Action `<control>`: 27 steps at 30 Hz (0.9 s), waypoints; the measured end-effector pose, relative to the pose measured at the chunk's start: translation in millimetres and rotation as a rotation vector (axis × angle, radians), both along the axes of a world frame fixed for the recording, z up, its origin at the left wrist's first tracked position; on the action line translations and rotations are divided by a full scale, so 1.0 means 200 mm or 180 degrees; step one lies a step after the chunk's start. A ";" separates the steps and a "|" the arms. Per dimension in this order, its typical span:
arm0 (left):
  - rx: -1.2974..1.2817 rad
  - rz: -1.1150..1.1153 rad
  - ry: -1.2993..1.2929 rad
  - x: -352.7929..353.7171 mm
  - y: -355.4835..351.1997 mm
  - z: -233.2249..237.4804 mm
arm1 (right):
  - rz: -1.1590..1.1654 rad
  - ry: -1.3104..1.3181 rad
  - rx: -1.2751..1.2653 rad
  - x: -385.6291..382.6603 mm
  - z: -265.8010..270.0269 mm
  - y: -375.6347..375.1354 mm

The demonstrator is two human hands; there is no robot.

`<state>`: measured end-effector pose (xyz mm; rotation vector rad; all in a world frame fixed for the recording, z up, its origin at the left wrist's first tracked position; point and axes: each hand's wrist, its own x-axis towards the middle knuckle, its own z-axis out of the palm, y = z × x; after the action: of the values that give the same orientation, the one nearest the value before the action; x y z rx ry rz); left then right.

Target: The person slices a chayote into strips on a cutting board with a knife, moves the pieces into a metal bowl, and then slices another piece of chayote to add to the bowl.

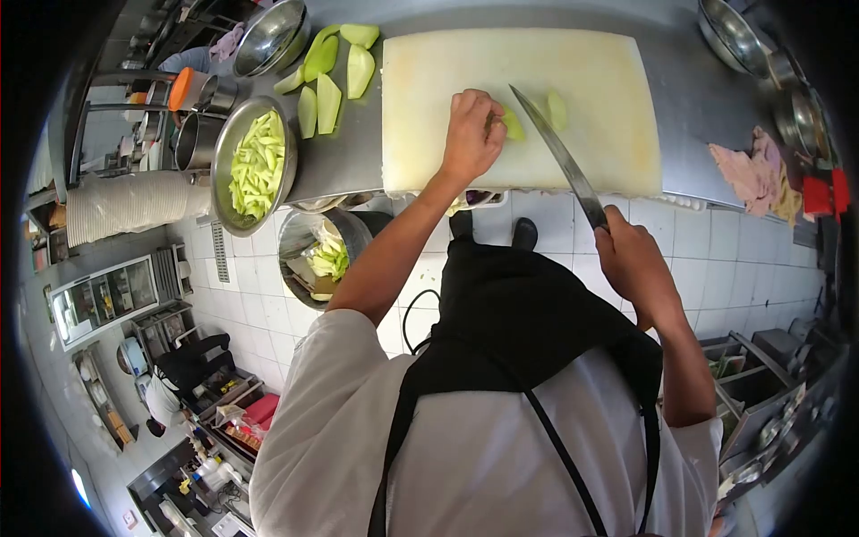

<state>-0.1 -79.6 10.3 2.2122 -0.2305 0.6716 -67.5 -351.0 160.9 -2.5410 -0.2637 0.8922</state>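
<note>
On the white cutting board [429, 72], my left hand [474, 134] is closed, its curled fingertips on a pale green vegetable piece [514, 125] that they partly cover. My right hand [633, 264] grips the handle of a long kitchen knife [565, 159]. The blade points up and left across the board, between the held piece and another cut green piece [557, 110] lying to its right. Left of the board, several larger peeled-looking green vegetable pieces [328, 103] rest on the steel counter [344, 161].
A metal bowl [291, 174] of cut green strips [258, 166] stands at the counter's left edge, near an empty-looking metal bowl [273, 40]. Below is a bin [358, 234] with green scraps. A pink cloth [750, 170] lies at right, beside metal bowls [735, 36].
</note>
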 end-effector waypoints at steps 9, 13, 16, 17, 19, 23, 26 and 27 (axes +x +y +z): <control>-0.0108 0.0018 0.0092 -0.01 0.00 0.00 | 0.0166 0.0176 -0.0176 -0.01 -0.05 0.04; 0.0079 0.0031 0.0131 -0.03 0.01 0.00 | 0.0379 -0.0066 -0.0049 0.01 -0.33 0.08; 0.0061 0.0014 0.0084 0.02 0.02 0.02 | 0.0360 -0.0247 0.0061 0.06 -0.35 0.10; -0.0017 -0.0002 0.0123 0.00 0.01 0.01 | 0.0339 -0.0434 0.0216 0.05 -0.35 0.08; -0.0107 -0.0023 0.0081 0.01 0.01 0.00 | 0.0157 -0.0394 0.0146 0.07 -0.32 0.06; 0.0266 0.0281 -0.0304 -0.07 0.04 0.04 | 0.0080 -0.0154 -0.0070 0.06 -0.17 0.01; 0.0486 0.0481 -0.0102 -0.10 0.06 0.03 | 0.0125 0.0061 -0.0063 0.02 -0.03 0.01; 0.0430 0.0474 -0.0082 -0.10 0.06 0.03 | 0.0146 0.0137 -0.0059 0.01 -0.01 0.02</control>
<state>-20.2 -67.1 16.8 2.3684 -0.1279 0.7861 -65.2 -347.9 157.9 -2.5387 -0.3030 0.9699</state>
